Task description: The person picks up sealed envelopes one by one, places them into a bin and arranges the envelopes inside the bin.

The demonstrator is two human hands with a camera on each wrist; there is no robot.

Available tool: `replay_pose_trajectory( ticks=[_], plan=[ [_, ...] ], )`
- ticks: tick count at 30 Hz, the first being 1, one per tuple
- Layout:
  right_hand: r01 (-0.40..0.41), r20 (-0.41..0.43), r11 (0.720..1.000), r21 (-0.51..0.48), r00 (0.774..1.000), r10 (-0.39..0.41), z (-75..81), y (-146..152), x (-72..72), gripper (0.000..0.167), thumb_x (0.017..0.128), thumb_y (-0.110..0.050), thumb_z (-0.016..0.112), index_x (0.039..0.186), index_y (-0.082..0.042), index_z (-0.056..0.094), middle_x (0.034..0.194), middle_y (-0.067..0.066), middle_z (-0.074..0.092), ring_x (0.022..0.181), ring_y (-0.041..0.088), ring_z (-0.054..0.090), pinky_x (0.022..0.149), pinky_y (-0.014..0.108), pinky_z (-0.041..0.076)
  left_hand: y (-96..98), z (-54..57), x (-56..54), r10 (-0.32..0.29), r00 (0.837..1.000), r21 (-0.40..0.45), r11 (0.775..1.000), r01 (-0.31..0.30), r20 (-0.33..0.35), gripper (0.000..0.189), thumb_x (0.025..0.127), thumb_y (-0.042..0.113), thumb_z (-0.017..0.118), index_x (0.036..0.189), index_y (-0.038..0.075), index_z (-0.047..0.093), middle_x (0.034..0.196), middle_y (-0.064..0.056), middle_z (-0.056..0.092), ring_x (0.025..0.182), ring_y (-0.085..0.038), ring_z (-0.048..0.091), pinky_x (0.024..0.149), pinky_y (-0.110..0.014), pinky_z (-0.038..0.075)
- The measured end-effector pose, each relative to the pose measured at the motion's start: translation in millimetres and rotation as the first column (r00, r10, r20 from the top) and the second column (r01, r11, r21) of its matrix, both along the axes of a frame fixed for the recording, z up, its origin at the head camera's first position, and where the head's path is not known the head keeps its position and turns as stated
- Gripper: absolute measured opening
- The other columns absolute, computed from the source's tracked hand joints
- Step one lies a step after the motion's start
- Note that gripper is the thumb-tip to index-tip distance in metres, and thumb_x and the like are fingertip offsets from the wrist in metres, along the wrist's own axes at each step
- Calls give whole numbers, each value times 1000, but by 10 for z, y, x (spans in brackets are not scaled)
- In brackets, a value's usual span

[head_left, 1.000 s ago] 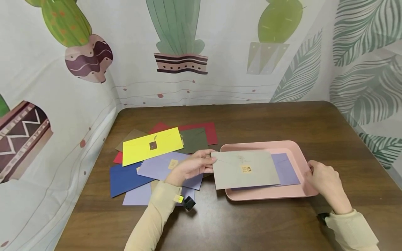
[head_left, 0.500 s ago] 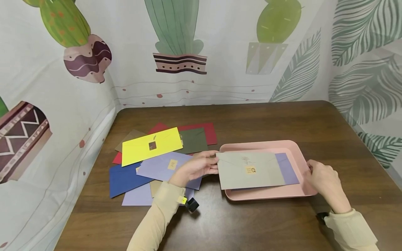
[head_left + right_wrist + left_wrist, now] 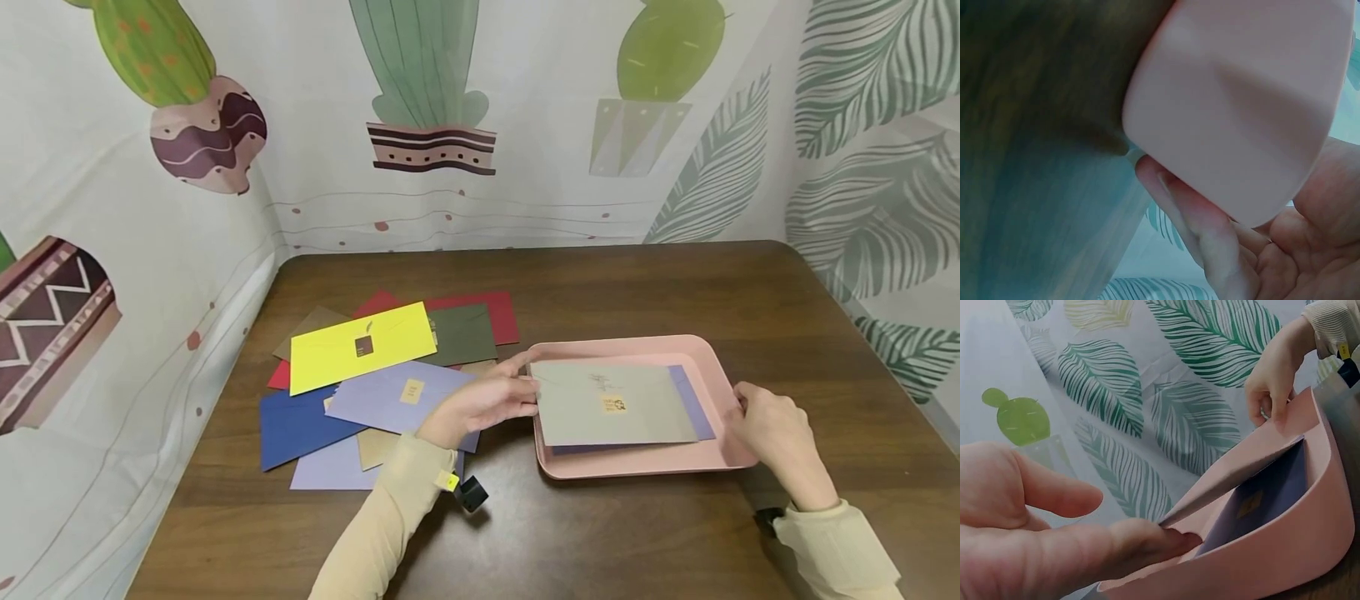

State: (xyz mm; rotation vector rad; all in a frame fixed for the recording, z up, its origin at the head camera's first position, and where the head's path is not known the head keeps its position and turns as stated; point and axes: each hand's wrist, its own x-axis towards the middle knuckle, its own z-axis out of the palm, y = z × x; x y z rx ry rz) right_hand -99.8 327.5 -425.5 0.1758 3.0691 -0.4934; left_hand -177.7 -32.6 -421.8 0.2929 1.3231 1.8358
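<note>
My left hand (image 3: 487, 400) is at the left end of the pink tray (image 3: 637, 467), its fingers under the near edge of a pale grey envelope (image 3: 611, 417). In the left wrist view the thumb stands raised off the envelope and the fingers lie nearly straight. That envelope slants over the tray, above a purple envelope (image 3: 692, 402) inside it; a darker blue-violet one (image 3: 1272, 494) with a small gold label shows beneath in the left wrist view. My right hand (image 3: 776, 437) grips the tray's right end, fingers curled at the rim in the right wrist view.
Left of the tray lies a loose, overlapping spread of envelopes: yellow (image 3: 330, 358), dark green (image 3: 465, 333), red (image 3: 504, 317), blue (image 3: 300, 429) and lavender (image 3: 375, 408). All lie on a brown wooden table (image 3: 600, 542). A cactus-print cloth (image 3: 540, 67) hangs behind it.
My left hand has moved to the right, bringing the grey envelope further over the tray, and its thumb has come off it. The right hand keeps its grip on the tray.
</note>
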Motion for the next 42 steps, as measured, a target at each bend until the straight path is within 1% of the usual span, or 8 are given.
replay_pose_trajectory(
  ticks=[7,11,14,17,26,32,37,42],
  plan=[
    [3,-5,1000,-3,1000,-3,-10,-8,2,13,81,-9,50,89,-2,58,71,21,58,58,36,52,48,47,40,41,36,17,0,1000,-12,1000,0,15,74,93,-9,37,155,8,0,74,6,33,96,-9,45,115,-45,29],
    [6,2,1000,0,1000,-6,1,-7,1,15,81,-9,50,91,-2,59,74,24,59,59,38,53,48,48,40,-9,66,21,22,1000,-43,999,-21,10,71,94,-9,38,155,7,3,111,-10,55,121,-22,47,117,-48,25],
    [9,13,1000,4,1000,-9,9,-5,-3,18,82,-9,50,95,0,59,76,25,59,60,38,53,49,48,41,-66,91,23,18,1000,-43,999,-18,14,69,96,-8,37,155,7,4,151,-27,30,139,-37,33,118,-47,24],
    [10,16,1000,7,1000,-10,11,-7,-7,19,82,-9,50,96,1,58,77,25,60,60,38,53,49,48,41,-119,108,26,6,1000,-33,999,-6,17,67,97,-8,35,155,6,4,155,-32,15,144,-43,23,118,-47,21],
    [13,33,1000,3,999,-13,14,-14,6,18,84,-10,49,96,-1,59,76,23,59,60,36,52,48,45,40,-303,155,40,6,999,23,1000,-5,-51,57,98,-6,36,151,-2,19,149,-38,26,138,-45,34,116,-45,28],
    [12,26,1000,5,1000,-12,7,-12,13,16,84,-10,50,94,-1,58,74,22,58,59,35,51,48,45,39,-581,64,-50,60,968,-80,993,-82,-245,41,100,4,45,137,-13,39,119,-22,65,98,-17,69,92,-29,53],
    [13,41,1000,5,999,-13,12,-4,6,15,85,-11,50,93,-2,57,75,23,59,60,36,52,48,45,39,-876,21,-127,150,927,-262,933,-248,-344,36,99,7,46,130,-11,48,109,-16,69,82,-10,66,68,-21,50],
    [15,50,1000,-1,999,-15,15,-9,4,17,85,-11,50,96,-1,58,77,24,59,61,37,53,48,46,40,-1192,34,-193,183,855,-453,784,-425,-485,32,99,7,44,126,-6,53,107,-22,68,77,-16,64,61,-23,42]
  ],
)
